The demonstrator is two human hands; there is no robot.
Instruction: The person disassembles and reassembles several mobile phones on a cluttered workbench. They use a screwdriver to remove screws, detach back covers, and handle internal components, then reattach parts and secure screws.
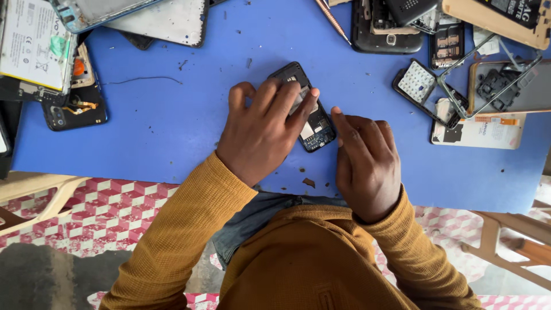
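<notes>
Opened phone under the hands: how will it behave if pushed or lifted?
The opened phone lies flat on the blue table, so it would probably slide rather than roll or tip. Its back is off and circuitry is exposed, so it is likely fragile there. The left hand rests fingers on it, and the right hand touches its edge; it looks stiff and light.

Left hand [261, 129] lies over the opened phone [307, 112]; right hand [367, 163] just beside it. Bare blue table [172, 115] to the left of the left hand, crossed only by a thin black wire [143, 79]. Beyond that, a dismantled dark phone [77, 106] and a white battery [34, 43] block the far left. Right of the right hand, open tabletop, then a metal frame [488, 74] and a keypad piece [418, 81]. Ahead, phone backs [390, 28] crowd the far edge.
</notes>
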